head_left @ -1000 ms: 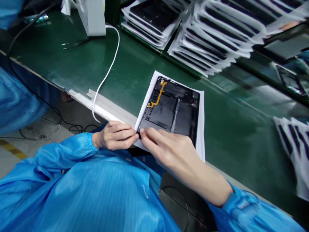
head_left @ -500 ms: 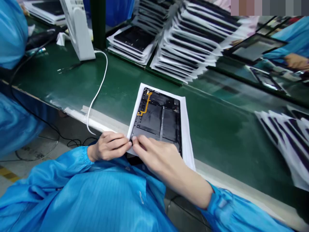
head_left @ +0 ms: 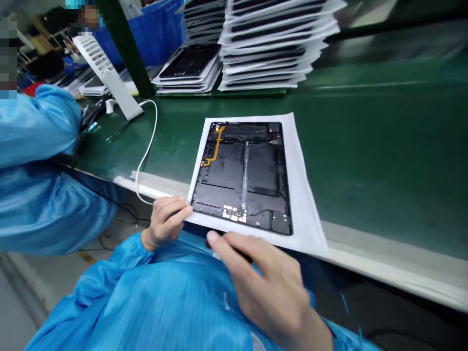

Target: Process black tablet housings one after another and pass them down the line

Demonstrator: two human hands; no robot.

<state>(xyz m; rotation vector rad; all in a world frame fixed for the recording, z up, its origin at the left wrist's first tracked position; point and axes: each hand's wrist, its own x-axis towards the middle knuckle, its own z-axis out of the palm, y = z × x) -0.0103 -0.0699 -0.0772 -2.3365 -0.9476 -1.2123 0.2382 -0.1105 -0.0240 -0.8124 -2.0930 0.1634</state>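
An opened tablet housing [head_left: 226,168] lies on a white sheet [head_left: 307,204] at the near edge of the bench. Black battery panels, a yellow flex cable [head_left: 217,146] and a small pale circuit board [head_left: 234,213] show inside it. My left hand [head_left: 168,219] is closed at the housing's near left corner, its fingertips pinching the edge there. My right hand [head_left: 263,278] is off the housing, in front of the bench edge. Its fingers are curled together around something small and dark, mostly hidden by them.
Tall stacks of dark panels between white sheets [head_left: 270,48] stand at the back. A white stand [head_left: 117,87] with a white cable [head_left: 156,122] is on the left of the green bench [head_left: 365,161]. Another person's blue sleeve [head_left: 36,131] is at far left.
My right hand has drawn back from the housing's near left corner toward my body, uncovering the circuit board. The left hand stays at that corner. The view has turned and shifted.
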